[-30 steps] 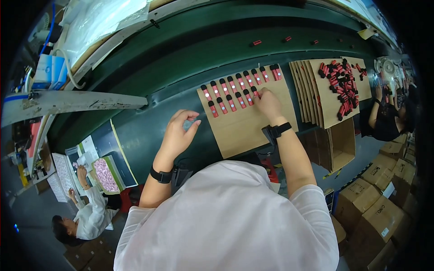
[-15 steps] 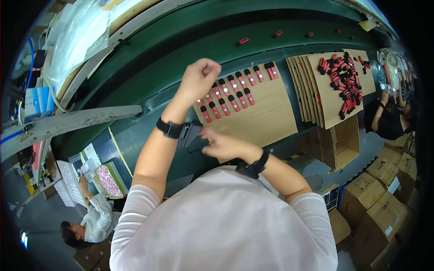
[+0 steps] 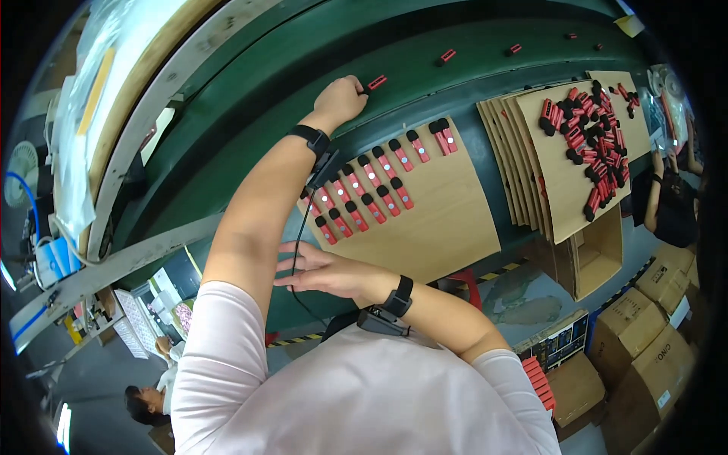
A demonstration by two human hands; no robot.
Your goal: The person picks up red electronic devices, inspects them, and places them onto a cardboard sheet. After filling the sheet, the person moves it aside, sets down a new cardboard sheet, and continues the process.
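Note:
My left hand (image 3: 340, 99) reaches far out over the green conveyor belt (image 3: 303, 68), its fingers closed on a small red and black piece (image 3: 376, 82). My right hand (image 3: 322, 271) hovers open, palm flat, near the front left corner of a brown cardboard sheet (image 3: 447, 220). On that sheet lie rows of red and black pieces (image 3: 371, 189), laid side by side. Both wrists carry black bands with small devices.
More loose red pieces (image 3: 447, 55) lie farther along the belt. To the right a stack of cardboard sheets (image 3: 561, 167) carries a heap of red pieces (image 3: 588, 136). Cardboard boxes (image 3: 652, 334) stand at lower right. Other people sit at lower left and far right.
My left hand has stretched farther out onto the belt and closed on a red piece. My right hand has stayed low near the sheet's front corner, fingers now spread.

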